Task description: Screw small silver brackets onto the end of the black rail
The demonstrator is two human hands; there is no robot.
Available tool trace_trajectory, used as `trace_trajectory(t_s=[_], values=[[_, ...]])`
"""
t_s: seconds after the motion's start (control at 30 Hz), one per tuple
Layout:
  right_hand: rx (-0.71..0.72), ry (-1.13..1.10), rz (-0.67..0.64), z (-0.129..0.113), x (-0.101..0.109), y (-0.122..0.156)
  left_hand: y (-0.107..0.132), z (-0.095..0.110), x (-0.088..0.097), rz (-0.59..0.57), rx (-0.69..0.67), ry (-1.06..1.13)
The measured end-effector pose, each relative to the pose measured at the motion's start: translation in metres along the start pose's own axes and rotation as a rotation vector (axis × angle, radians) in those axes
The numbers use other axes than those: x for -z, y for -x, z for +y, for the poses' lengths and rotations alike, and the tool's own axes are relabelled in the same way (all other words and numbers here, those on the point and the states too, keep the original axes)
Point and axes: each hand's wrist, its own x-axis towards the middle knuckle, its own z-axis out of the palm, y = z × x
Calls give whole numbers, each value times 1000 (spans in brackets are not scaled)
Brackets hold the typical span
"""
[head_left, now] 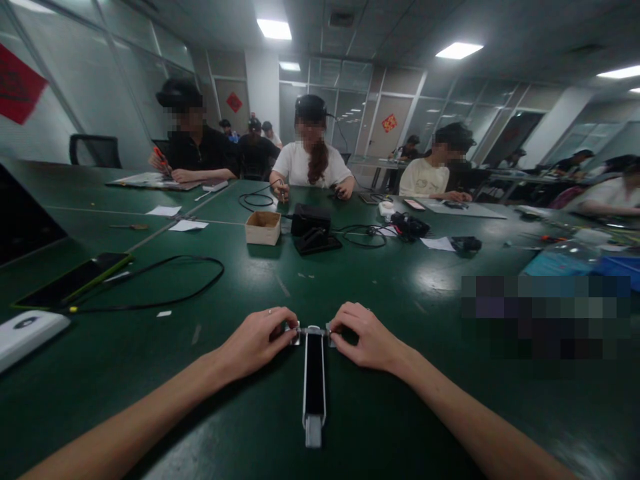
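A long narrow black strip in a silver frame [315,380] lies on the green table [400,293], pointing away from me. My left hand [260,340] pinches a small silver part at the left of its far end. My right hand [363,335] pinches the matching part at the right of that end. Both hands have their fingers curled closed, and a ring shows on the left one. What exactly sits between the fingertips is too small to make out.
A phone [75,280] with a black cable [165,293] and a white device [25,333] lie at the left. A small cardboard box [263,227] and a black stand [313,230] sit ahead. Three people work at the far side. Blue items [575,263] lie at right.
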Motion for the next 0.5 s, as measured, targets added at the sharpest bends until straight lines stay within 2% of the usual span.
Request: trace_trajectory(t_s=[0.5], values=[[-1, 0, 7, -1, 1, -1, 0, 2, -2, 32, -67, 38]])
